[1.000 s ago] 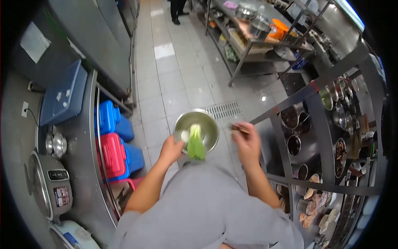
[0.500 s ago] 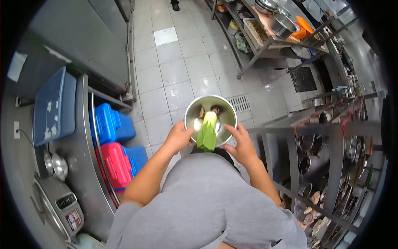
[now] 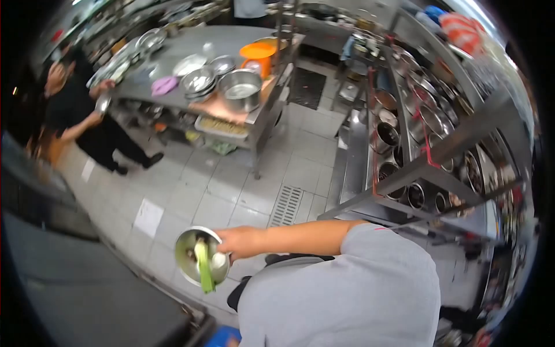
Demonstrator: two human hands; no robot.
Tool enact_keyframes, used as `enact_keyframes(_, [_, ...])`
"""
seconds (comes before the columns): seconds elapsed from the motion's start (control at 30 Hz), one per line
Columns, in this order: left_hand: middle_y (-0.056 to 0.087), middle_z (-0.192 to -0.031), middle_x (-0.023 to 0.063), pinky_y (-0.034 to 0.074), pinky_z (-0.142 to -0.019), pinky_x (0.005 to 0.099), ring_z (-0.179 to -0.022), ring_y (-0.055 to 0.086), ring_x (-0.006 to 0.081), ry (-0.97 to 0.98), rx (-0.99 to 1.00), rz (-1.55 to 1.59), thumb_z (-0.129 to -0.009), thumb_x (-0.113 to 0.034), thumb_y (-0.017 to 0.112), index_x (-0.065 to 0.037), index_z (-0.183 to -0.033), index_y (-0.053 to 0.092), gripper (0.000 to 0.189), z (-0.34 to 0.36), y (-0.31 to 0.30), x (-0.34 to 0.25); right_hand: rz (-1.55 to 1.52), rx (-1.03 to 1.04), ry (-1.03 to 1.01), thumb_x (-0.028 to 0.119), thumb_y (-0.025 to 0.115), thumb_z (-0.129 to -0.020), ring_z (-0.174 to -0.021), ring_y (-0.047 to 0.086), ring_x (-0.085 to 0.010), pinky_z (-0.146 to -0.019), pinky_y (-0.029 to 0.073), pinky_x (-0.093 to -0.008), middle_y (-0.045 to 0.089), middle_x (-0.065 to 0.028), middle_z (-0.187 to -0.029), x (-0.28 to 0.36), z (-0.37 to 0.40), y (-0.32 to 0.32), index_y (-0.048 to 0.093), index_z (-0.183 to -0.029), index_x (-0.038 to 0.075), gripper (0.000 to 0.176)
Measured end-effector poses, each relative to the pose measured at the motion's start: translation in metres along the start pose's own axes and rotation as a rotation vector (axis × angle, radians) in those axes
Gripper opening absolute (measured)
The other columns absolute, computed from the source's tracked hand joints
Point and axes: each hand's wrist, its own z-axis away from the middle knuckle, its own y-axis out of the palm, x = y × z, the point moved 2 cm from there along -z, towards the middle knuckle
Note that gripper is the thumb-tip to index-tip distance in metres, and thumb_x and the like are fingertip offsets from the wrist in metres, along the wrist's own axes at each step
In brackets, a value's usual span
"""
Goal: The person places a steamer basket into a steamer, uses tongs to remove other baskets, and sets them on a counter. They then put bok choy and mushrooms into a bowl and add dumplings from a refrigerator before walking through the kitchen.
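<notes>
A round steel bowl [image 3: 186, 270] hangs low over the tiled floor, left of my grey-shirted body. A long green leafy vegetable [image 3: 203, 267] droops over its near rim, and a white piece [image 3: 218, 261] and dark bits lie beside it inside the bowl. My right hand [image 3: 240, 243] reaches out to the left and grips the bowl's right rim, with the bare forearm stretched behind it. My left hand is out of sight.
A steel work table [image 3: 211, 107] holds stacked bowls, a pot, an orange container [image 3: 258, 53] and a pink cloth. A person in black [image 3: 78, 113] stands at its left end. A metal rack of pots [image 3: 428, 168] fills the right. A floor drain [image 3: 286, 205] lies ahead.
The view has swung round to the right, towards the work table and rack. My left hand has left the bowl and the frame. My right hand alone now carries the bowl.
</notes>
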Motion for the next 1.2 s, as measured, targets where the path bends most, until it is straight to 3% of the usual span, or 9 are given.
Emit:
enact_keyframes(0.07, [0.070,-0.109,0.0180,0.054,-0.086,0.0461,-0.092,0.067,0.0281,-0.479,0.273,0.303,-0.100,-0.023,0.064,0.002,-0.112,0.068,0.028,-0.015,-0.008,-0.015,0.013,0.001,-0.042,0.015,0.085,-0.078,-0.125,0.061,-0.0375,-0.100,0.056,-0.0437,0.049,-0.0130,-0.151,-0.006,-0.039,-0.006,0.068,-0.115,0.009,0.042])
enact_keyframes(0.43, [0.063,-0.091,0.0080,0.050,-0.070,0.0420,-0.079,0.061,0.0218,-0.454,0.618,0.549,-0.104,-0.019,0.055,-0.003,-0.109,0.064,0.019,-0.340,-0.137,-0.007,0.174,-0.188,0.254,0.021,0.086,-0.079,-0.116,0.064,-0.0364,-0.092,0.057,-0.0465,0.054,-0.0103,-0.142,-0.019,-0.232,0.004,0.068,-0.106,0.013,0.034])
enact_keyframes(0.57, [0.060,-0.085,0.0044,0.049,-0.064,0.0405,-0.074,0.058,0.0196,-0.570,0.364,0.715,-0.105,-0.018,0.052,-0.005,-0.108,0.063,0.017,-0.559,-0.229,0.028,0.173,-0.272,0.297,0.024,0.089,-0.078,-0.115,0.065,-0.0375,-0.092,0.057,-0.0472,0.053,-0.0113,-0.143,-0.003,-0.320,0.004,0.070,-0.106,0.013,0.035])
enact_keyframes(0.7, [0.053,-0.072,0.0014,0.041,-0.047,0.0287,-0.056,0.050,0.0124,-0.066,0.100,0.965,-0.105,-0.020,0.057,-0.009,-0.105,0.056,0.011,-0.734,-0.413,-0.064,0.221,-0.384,0.229,0.025,0.089,-0.078,-0.111,0.067,-0.0381,-0.089,0.059,-0.0468,0.054,-0.0117,-0.142,-0.016,-0.386,0.024,0.068,-0.107,0.015,0.037])
enact_keyframes(0.73, [0.064,-0.092,0.0041,0.049,-0.057,0.0290,-0.077,0.060,0.0099,0.006,0.070,0.942,-0.105,-0.019,0.061,-0.006,-0.145,0.052,0.043,-0.747,-0.472,-0.096,0.240,-0.370,0.261,0.026,0.089,-0.078,-0.111,0.067,-0.0378,-0.088,0.059,-0.0464,0.054,-0.0112,-0.141,-0.012,-0.401,0.022,0.068,-0.106,0.015,0.037])
enact_keyframes(0.83, [0.067,-0.133,0.0151,0.055,-0.076,0.0352,-0.102,0.067,0.0194,0.591,-0.436,0.402,-0.105,-0.021,0.064,-0.004,-0.149,0.053,0.049,-0.818,-0.606,-0.069,0.194,-0.304,0.241,0.028,0.089,-0.079,-0.112,0.067,-0.0376,-0.088,0.059,-0.0471,0.054,-0.0112,-0.143,-0.036,-0.456,0.031,0.068,-0.105,0.015,0.036])
enact_keyframes(0.9, [0.072,-0.120,0.0156,0.055,-0.081,0.0431,-0.098,0.069,0.0273,0.558,-0.619,0.432,-0.099,-0.019,0.068,-0.003,-0.127,0.068,0.032,-0.831,-0.675,-0.028,0.200,-0.283,0.262,0.028,0.088,-0.079,-0.112,0.066,-0.0375,-0.089,0.058,-0.0475,0.054,-0.0115,-0.142,-0.050,-0.503,0.033,0.068,-0.106,0.016,0.036])
enact_keyframes(0.97, [0.064,-0.139,0.0254,0.051,-0.108,0.0406,-0.124,0.066,0.0330,0.316,-0.571,0.064,-0.101,-0.015,0.063,0.005,-0.145,0.055,0.049,-0.862,-0.722,0.085,0.205,-0.247,0.264,0.029,0.088,-0.079,-0.112,0.066,-0.0373,-0.089,0.058,-0.0480,0.054,-0.0118,-0.142,-0.067,-0.552,0.034,0.068,-0.106,0.017,0.036])
enact_keyframes(1.2, [0.064,-0.084,0.0098,0.050,-0.076,0.0465,-0.083,0.063,0.0312,0.299,-0.742,-0.678,-0.084,-0.015,0.072,-0.010,-0.079,0.062,0.012,-0.806,-0.712,0.050,0.140,-0.335,0.122,0.013,0.090,-0.075,-0.114,0.066,-0.0411,-0.095,0.057,-0.0445,0.062,-0.0196,-0.131,-0.136,-0.771,0.033,0.071,-0.099,0.010,0.031])
